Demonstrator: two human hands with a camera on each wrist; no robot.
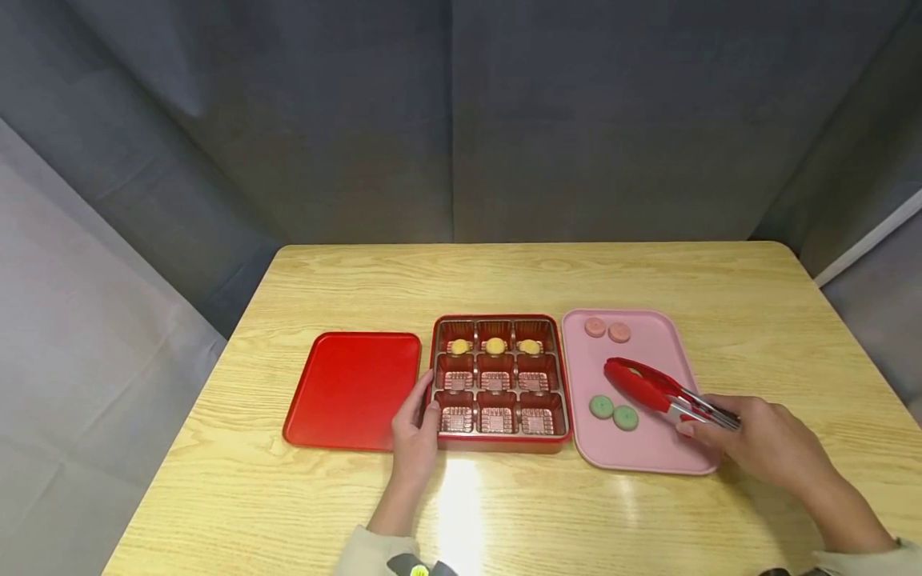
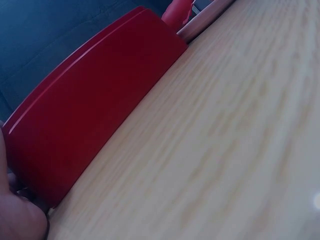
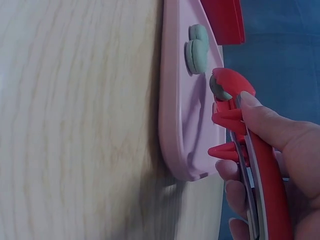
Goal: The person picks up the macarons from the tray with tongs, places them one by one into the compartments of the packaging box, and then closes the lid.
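My right hand (image 1: 774, 444) grips a pair of red-tipped tongs (image 1: 641, 384) over the pink tray. Between the tong tips is a green macaron (image 3: 219, 89), partly hidden by the red head. Two more green macarons (image 1: 625, 418) lie on the tray below the tongs, and two pink macarons (image 1: 619, 333) sit near its far edge. My left hand (image 1: 415, 452) touches the left side of a red box (image 1: 497, 446), its thumb by the near left rim. A divided insert fills the box; its far row holds three yellow macarons (image 1: 495, 346).
Left of the box a red lid (image 1: 353, 392) lies flat on the wooden table (image 1: 504, 276). The pink tray (image 1: 587, 384) stands close against the box's right side. Grey curtains (image 1: 576, 144) hang behind the table.
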